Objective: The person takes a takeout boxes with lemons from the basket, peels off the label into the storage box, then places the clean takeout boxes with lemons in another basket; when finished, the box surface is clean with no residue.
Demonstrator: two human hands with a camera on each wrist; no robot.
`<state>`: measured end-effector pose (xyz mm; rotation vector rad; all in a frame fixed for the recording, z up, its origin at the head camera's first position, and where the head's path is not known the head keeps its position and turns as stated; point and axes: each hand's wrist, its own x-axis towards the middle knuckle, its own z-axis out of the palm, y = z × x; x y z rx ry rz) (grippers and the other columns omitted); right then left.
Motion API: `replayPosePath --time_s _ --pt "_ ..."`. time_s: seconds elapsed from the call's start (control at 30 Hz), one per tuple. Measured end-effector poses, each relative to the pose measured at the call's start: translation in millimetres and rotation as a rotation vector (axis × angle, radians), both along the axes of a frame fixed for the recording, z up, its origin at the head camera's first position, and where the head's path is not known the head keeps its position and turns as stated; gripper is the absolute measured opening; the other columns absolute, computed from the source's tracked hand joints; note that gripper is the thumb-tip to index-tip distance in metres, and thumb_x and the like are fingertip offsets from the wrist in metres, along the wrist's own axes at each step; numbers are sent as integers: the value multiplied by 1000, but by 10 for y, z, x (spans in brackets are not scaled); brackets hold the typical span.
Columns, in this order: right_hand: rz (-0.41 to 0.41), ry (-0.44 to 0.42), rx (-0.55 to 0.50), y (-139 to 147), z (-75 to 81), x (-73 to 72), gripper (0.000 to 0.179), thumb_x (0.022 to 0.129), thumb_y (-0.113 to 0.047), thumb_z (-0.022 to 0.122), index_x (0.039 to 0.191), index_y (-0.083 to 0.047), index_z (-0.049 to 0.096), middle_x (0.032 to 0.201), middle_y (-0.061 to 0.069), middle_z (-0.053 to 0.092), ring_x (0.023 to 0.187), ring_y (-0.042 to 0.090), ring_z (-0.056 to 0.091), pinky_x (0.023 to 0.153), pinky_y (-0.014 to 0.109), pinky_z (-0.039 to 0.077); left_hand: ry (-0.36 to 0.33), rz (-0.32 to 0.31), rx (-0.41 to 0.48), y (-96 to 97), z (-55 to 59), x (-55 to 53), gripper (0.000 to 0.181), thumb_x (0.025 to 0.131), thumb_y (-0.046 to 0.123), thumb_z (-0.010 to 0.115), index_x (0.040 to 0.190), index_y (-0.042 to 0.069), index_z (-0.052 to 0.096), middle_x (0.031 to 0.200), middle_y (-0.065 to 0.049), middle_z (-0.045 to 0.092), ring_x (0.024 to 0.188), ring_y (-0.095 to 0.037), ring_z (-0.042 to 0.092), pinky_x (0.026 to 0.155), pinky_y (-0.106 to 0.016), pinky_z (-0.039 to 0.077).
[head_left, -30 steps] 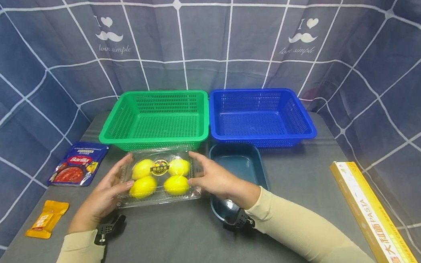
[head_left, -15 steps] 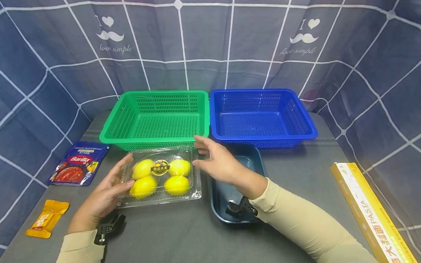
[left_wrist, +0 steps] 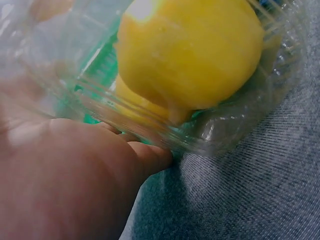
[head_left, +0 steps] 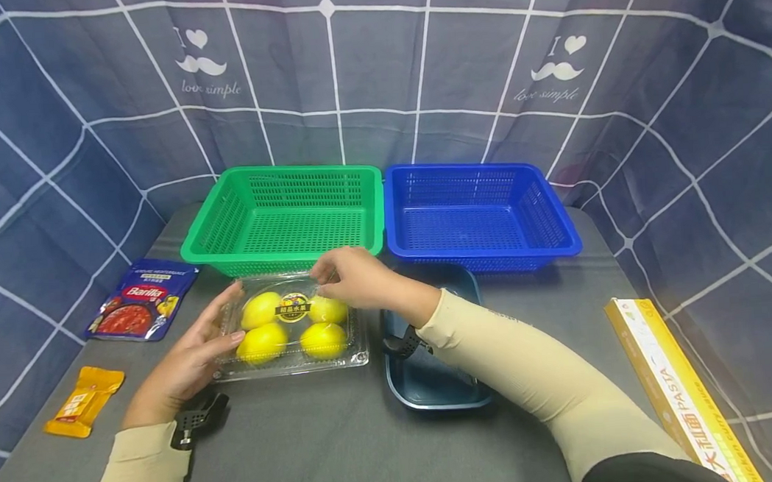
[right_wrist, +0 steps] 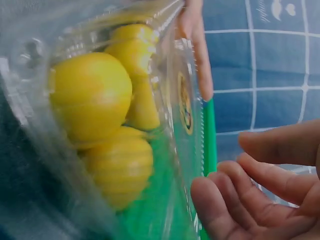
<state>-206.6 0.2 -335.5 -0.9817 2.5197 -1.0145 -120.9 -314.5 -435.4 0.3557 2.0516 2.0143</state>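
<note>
A clear plastic fruit box [head_left: 292, 308] with a round label holds several yellow lemons [head_left: 262, 344] in front of the green basket. My left hand [head_left: 184, 360] grips its left side, thumb at the near part and fingers along the edge. Over the box's far right corner is my right hand [head_left: 356, 278], fingers bent. In the right wrist view, the right fingertips [right_wrist: 205, 195] are beside the lid's edge with a gap between thumb and fingers; they pinch nothing. The left wrist view shows the left hand [left_wrist: 75, 175] against the clear plastic wall.
Behind stand a green basket [head_left: 284, 262] and a blue basket [head_left: 486, 248]. A dark teal tray [head_left: 435, 396] lies under the right forearm. On the left are a Barilla sauce pouch [head_left: 144, 300] and an orange packet [head_left: 85, 401]; a long pasta box [head_left: 680, 385] lies right.
My right hand let go of the box's right side, lifted off to the right, then moved back left over its far right corner. The left hand and box stayed in place.
</note>
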Motion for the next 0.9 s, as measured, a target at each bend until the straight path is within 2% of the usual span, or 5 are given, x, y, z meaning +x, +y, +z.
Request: replayPosePath --time_s 0.2,0.37,0.53,0.77,0.9 --pt "25 48 132 -280 20 -10 17 98 -13 77 114 -7 77 102 -1 75 95 9 67 85 20 50 12 -14 -13 -4 6 4 80 108 2 54 171 27 12 176 0 -7 158 -28 -13 117 -29 26" --pt "47 62 224 -441 36 14 19 97 -17 80 114 -8 77 106 -1 74 101 13 66 86 22 51 13 -19 -12 -5 11 8 80 108 2 53 171 24 10 176 -2 -7 158 -29 -14 112 -22 30" --pt "83 87 278 -517 -8 21 9 99 -16 77 94 -10 79 87 -4 69 81 9 56 80 21 47 -6 -16 -27 -5 5 3 80 108 3 53 172 26 9 176 -1 -8 157 -30 -14 123 -55 13" --pt "78 95 286 -543 -38 32 35 101 -14 75 69 -12 61 68 -6 48 61 9 36 63 21 37 -3 -12 -19 -8 0 -12 81 108 3 53 172 27 10 176 1 -7 157 -30 -15 123 -56 13" --pt "73 99 259 -545 -62 41 51 99 -10 74 60 -14 43 69 -6 50 59 9 29 60 21 34 -1 -10 -8 -4 -4 -9 81 107 2 53 172 27 10 176 -2 -9 157 -32 -17 112 -78 -1"
